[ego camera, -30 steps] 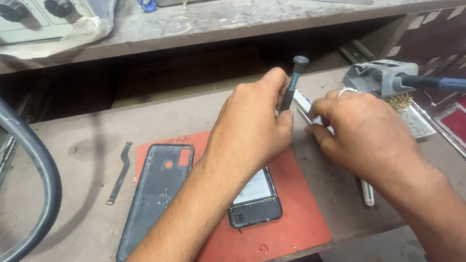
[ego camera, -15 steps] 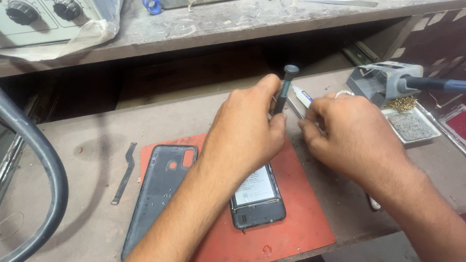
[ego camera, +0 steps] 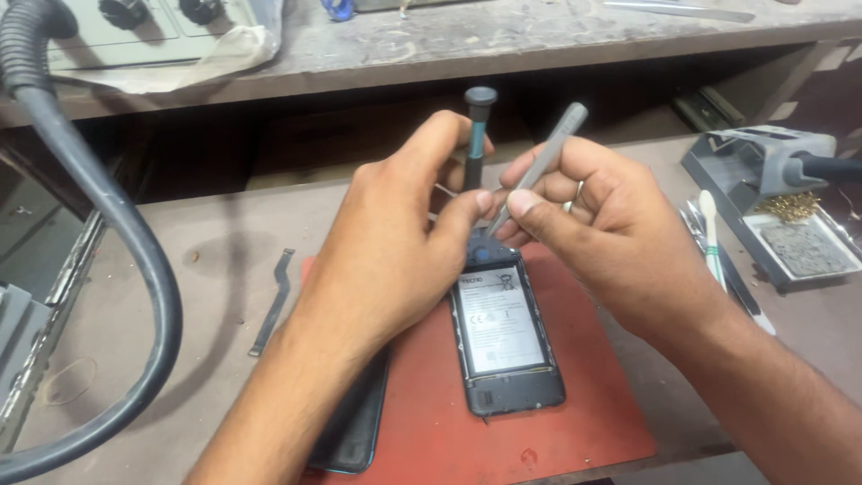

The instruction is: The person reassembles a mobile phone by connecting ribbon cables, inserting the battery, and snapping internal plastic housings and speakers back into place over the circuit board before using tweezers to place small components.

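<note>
Two hands over an opened phone (ego camera: 503, 337) lying face down on a red mat (ego camera: 593, 395); left hand (ego camera: 386, 260) pinched around a dark screwdriver (ego camera: 476, 135) held upright above the phone's top edge; right hand (ego camera: 602, 233) gripping grey tweezers (ego camera: 539, 166), tip down beside the screwdriver; back cover (ego camera: 355, 422) left of the phone, partly under the left forearm; soldering stand (ego camera: 763, 180) far right

My bench (ego camera: 162, 269) carries a red mat (ego camera: 593, 395) with an opened phone (ego camera: 505, 334) and its dark back cover (ego camera: 355, 422); a flex strip (ego camera: 274, 301) lies left, a soldering stand (ego camera: 772, 193) right.
</note>
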